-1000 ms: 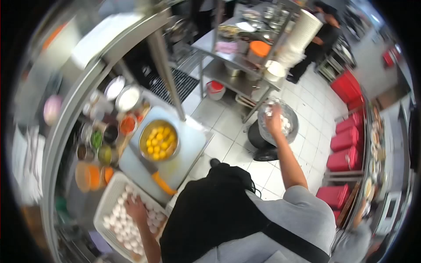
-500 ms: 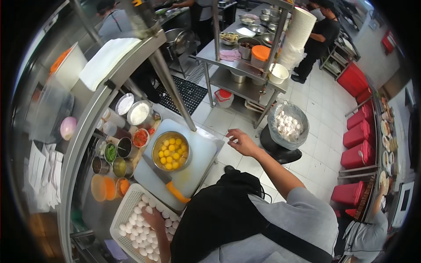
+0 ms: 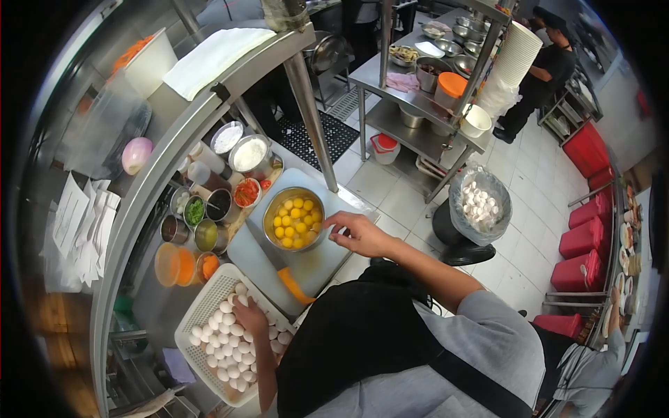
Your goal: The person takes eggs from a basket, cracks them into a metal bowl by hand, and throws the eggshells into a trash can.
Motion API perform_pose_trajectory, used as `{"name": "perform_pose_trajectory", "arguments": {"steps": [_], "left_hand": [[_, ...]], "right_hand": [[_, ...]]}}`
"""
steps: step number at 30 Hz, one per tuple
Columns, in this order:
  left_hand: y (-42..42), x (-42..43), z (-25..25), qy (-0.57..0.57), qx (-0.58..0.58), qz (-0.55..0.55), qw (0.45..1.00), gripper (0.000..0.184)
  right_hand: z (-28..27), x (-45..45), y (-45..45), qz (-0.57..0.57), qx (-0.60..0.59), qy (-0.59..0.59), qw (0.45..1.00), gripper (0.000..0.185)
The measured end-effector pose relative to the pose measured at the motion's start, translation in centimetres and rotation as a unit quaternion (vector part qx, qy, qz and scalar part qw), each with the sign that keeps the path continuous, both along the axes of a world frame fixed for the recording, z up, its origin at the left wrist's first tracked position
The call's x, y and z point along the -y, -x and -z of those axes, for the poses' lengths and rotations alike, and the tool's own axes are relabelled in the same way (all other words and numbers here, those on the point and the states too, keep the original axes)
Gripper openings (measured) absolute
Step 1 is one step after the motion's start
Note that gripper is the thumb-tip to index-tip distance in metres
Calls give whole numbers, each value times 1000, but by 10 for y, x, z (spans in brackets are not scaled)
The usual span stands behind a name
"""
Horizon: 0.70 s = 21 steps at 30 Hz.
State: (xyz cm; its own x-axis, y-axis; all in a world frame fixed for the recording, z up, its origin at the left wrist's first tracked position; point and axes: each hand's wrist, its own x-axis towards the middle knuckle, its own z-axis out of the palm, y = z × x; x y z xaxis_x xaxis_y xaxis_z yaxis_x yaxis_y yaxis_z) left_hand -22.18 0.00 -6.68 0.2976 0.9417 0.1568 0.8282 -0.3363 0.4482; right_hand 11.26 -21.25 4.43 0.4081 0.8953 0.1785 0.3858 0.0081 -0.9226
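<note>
A white basket (image 3: 188, 327) full of white eggs (image 3: 226, 345) stands at the lower left. My left hand (image 3: 249, 317) reaches into it, fingers curled down over the eggs; whether it grips one is hidden. Many yolks (image 3: 298, 219) lie in a steel bowl (image 3: 267, 231) on the pale cutting board (image 3: 254, 254). My right hand (image 3: 354, 233) is at the bowl's right rim, fingers bent and apart, with nothing visible in it. An orange-handled knife (image 3: 294, 285) rests on the board, between bowl and basket.
Left of the board stand small containers of chopped food (image 3: 195, 211) and white powder (image 3: 249, 153). A lined bin (image 3: 481, 202) with eggshells is on the floor at the right. A metal post (image 3: 310, 125) rises behind the board. Other people (image 3: 547, 73) work farther back.
My right hand has come from over the bin, across to the bowl. My left hand stays in the egg basket, with its fingers shifted slightly among the eggs. The view has shifted.
</note>
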Motion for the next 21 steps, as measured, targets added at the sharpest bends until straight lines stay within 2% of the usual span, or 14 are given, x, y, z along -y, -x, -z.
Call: {"name": "perform_pose_trajectory", "arguments": {"steps": [4, 5, 8, 9, 11, 12, 13, 14, 15, 16, 17, 18, 20, 21], "left_hand": [[3, -3, -5, 8, 146, 34, 989, 37], [4, -3, -10, 2, 141, 21, 990, 37], [2, -11, -28, -64, 311, 44, 947, 28], [-2, -12, -44, -64, 306, 41, 949, 28], [-22, -4, -97, 246, 294, 101, 918, 25], [-39, 3, -115, 246, 296, 100, 917, 25], [-62, 16, -131, 326, 302, 153, 883, 24], [-83, 25, -139, 401, 303, 204, 840, 23], [-101, 30, -142, 401, 303, 205, 840, 23], [-117, 33, -144, 438, 293, 265, 808, 27], [-131, 34, -146, 472, 280, 323, 771, 31], [-144, 32, -148, 469, 281, 325, 772, 31], [-166, 32, -147, 564, 284, 282, 722, 41], [-172, 35, -150, 565, 282, 283, 722, 41]], "right_hand": [[5, 2, 5, -16, -41, 18, 999, 24], [7, 3, 5, -11, -58, 23, 998, 23], [-10, -4, 15, -9, -46, 6, 999, 26], [-15, -3, 19, 4, -27, 11, 1000, 28], [-12, -14, 30, -47, 4, -36, 998, 35], [-30, -19, 40, -96, 19, -64, 993, 37], [-40, -25, 48, -144, 33, -93, 985, 40], [-39, -33, 51, -144, 34, -93, 985, 40], [-33, -41, 53, -150, 107, -163, 969, 41], [-30, -46, 52, -154, 179, -231, 944, 41], [-28, -46, 46, -153, 180, -233, 943, 41], [-27, -42, 34, -153, 120, -189, 963, 41], [-28, -34, 11, -120, 34, -126, 984, 43], [-17, -31, -2, -88, -74, -90, 989, 46]]}}
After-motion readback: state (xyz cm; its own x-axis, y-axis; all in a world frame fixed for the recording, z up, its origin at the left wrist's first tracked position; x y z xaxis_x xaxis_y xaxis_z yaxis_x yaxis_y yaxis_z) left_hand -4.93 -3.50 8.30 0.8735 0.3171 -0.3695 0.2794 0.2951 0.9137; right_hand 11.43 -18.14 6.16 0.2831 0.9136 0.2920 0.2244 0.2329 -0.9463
